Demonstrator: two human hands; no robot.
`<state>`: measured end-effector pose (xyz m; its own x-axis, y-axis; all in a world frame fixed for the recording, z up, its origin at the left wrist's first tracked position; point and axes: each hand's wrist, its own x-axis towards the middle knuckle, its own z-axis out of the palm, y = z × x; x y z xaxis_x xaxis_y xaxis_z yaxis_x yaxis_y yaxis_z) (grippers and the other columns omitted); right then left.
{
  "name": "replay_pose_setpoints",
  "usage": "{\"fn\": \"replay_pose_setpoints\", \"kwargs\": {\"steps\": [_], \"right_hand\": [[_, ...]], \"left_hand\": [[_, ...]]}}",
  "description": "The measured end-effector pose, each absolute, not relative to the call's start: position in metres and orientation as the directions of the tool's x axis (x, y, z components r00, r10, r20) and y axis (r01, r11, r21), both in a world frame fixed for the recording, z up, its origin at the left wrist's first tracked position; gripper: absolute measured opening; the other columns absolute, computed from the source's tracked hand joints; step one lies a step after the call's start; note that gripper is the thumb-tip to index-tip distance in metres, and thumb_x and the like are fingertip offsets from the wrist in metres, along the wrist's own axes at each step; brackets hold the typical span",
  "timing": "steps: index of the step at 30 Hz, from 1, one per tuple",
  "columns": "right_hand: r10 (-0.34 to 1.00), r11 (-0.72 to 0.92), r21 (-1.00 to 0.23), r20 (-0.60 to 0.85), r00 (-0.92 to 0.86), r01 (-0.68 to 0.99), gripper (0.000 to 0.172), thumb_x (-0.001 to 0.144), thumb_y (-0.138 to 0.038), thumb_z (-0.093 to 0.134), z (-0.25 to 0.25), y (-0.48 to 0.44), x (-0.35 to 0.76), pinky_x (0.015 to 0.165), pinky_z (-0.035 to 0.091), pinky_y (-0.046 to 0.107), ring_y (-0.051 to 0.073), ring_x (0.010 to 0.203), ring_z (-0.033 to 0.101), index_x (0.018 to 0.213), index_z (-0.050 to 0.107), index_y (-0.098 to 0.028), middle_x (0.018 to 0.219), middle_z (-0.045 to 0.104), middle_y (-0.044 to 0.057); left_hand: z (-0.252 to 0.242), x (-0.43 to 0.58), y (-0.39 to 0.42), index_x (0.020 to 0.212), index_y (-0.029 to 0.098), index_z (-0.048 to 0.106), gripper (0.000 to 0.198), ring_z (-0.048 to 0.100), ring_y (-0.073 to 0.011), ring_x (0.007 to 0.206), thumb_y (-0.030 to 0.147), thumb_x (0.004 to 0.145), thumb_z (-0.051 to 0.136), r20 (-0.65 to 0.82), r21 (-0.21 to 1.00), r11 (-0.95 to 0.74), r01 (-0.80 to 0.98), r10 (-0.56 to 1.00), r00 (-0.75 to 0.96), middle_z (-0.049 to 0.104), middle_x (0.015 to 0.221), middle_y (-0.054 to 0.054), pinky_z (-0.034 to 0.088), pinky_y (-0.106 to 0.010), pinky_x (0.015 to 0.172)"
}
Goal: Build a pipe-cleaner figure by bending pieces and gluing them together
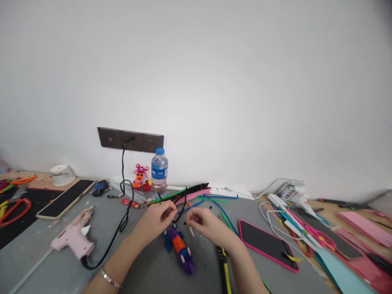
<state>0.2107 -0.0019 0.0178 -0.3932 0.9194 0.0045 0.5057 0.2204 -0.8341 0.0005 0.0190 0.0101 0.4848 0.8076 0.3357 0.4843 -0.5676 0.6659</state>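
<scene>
My left hand (159, 218) is closed in a pinch on what looks like a thin black pipe cleaner (183, 209), which curves up between my two hands. My right hand (206, 224) faces it, thumb and fingers pressed together; a tiny dark tip shows at them, too small to name. Just below my hands a small pipe-cleaner figure (178, 244), purple, orange and blue, lies on the grey mat (147, 261). Behind them is a bundle of black and pink pipe cleaners (196, 191), with blue and green ones strewn around.
A pink glue gun (75, 234) with its cord lies left. A water bottle (159, 175) stands near the wall beside a small orange-and-pink figure (139, 177). Right are a pink-edged phone (268, 245), a yellow-and-black cutter (224, 269) and pink scissors (321, 239). Another phone (65, 199) lies far left.
</scene>
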Motion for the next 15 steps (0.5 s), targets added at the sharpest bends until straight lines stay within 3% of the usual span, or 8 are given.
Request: {"fn": "replay_pose_setpoints", "kwargs": {"steps": [5, 15], "right_hand": [[0.906, 0.173, -0.801, -0.099, -0.411, 0.573, 0.014, 0.075, -0.007, 0.056, 0.010, -0.003, 0.210, 0.051, 0.035, 0.019, 0.011, 0.056, 0.049, 0.073, 0.066, -0.016, 0.059, 0.056, -0.004], [0.881, 0.187, -0.806, -0.115, -0.459, 0.561, 0.019, 0.074, -0.005, 0.054, 0.005, -0.004, 0.203, 0.052, 0.039, 0.019, 0.012, 0.056, 0.055, 0.077, 0.069, -0.017, 0.063, 0.064, -0.003]], "left_hand": [[0.013, -0.002, 0.019, 0.079, 0.021, 0.064, 0.017, 0.058, -0.0143, 0.059, 0.022, 0.088, 0.050, 0.192, 0.637, -0.566, 0.523, 0.774, 0.603, 0.063, 0.064, 0.003, 0.036, -0.022, 0.056], [0.012, -0.002, 0.016, 0.075, 0.023, 0.065, 0.017, 0.058, -0.0152, 0.058, 0.018, 0.086, 0.053, 0.169, 0.585, -0.614, 0.530, 0.732, 0.661, 0.062, 0.061, 0.003, 0.034, -0.023, 0.055]]}}
